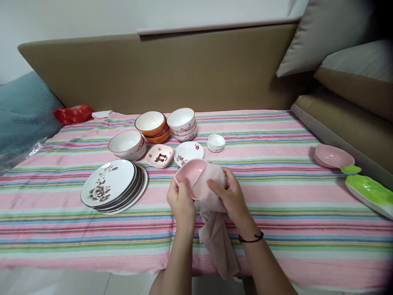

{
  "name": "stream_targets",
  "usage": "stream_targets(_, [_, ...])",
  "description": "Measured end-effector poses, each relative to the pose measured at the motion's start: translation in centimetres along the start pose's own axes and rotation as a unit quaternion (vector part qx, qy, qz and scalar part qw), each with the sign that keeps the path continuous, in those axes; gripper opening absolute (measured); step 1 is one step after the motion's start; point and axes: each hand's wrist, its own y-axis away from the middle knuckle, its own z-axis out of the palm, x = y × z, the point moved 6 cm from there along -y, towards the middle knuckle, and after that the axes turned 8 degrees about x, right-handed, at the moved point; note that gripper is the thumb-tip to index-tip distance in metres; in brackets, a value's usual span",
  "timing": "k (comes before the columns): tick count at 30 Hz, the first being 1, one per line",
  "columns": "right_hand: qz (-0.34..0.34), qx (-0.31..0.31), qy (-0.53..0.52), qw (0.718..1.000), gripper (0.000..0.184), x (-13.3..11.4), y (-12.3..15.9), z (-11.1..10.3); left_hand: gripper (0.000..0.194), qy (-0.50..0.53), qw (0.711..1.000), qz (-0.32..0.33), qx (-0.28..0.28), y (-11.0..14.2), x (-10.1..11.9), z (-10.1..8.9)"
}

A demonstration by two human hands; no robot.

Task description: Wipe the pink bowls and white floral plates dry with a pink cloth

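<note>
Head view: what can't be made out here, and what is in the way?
All in the head view:
- Glossy pink bowl between the hands: part of its inside, behind the mauve cloth.
- Left hand: fingertips, behind the bowl.
- Right hand: some fingers, behind the cloth.
- Green-and-white dish: one end, cut off by the right edge.
- Lower round plates: faces, under the brown-flowered plate.

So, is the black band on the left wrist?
No, the band sits just behind the right hand, which holds the cloth.
</note>
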Motion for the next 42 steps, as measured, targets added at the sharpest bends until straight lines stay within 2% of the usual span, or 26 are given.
stream_targets(5, [-0.037,0.047,-0.006,0.998,0.029,0.0,-0.2,-0.9,0.014,-0.021,0.999,0.037,-0.022,0.4,0.3,0.6])
stream_targets(12, [-0.081,0.087,-0.03,0.992,0.032,-0.3,-0.3,-1.7,0.015,-0.033,0.996,0.066,-0.044,0.8,0.5,0.9])
stream_targets(17, [-0.042,0.044,-0.058,0.996,0.026,-0.1,-0.1,-1.1,0.015,-0.014,0.998,0.058,-0.03,0.5,0.7,0.5])
stream_targets(22, [0.004,0.012,-0.046,0.999,0.042,0.1,0.2,-0.5,0.014,0.02,1.0,-0.003,-0.012,0.2,0.3,0.1])
stream_targets(24, [0.014,0.013,-0.046,0.999,0.041,0.1,0.2,-0.4,0.015,0.029,0.999,-0.017,-0.008,0.2,0.1,0.1])
stream_targets(31, [0.017,0.034,-0.092,0.995,0.026,0.1,-0.1,-0.9,0.011,-0.005,1.0,0.025,-0.009,0.4,0.7,0.1])
stream_targets(36, [-0.004,0.064,-0.068,0.996,0.029,0.6,-0.6,-2.1,0.009,-0.027,0.998,0.019,-0.058,0.2,0.6,0.0])
stream_targets(42, [-0.041,0.067,0.027,0.997,0.037,0.6,-0.9,-2.5,0.009,-0.131,0.972,0.137,-0.139,-0.3,1.0,0.1])
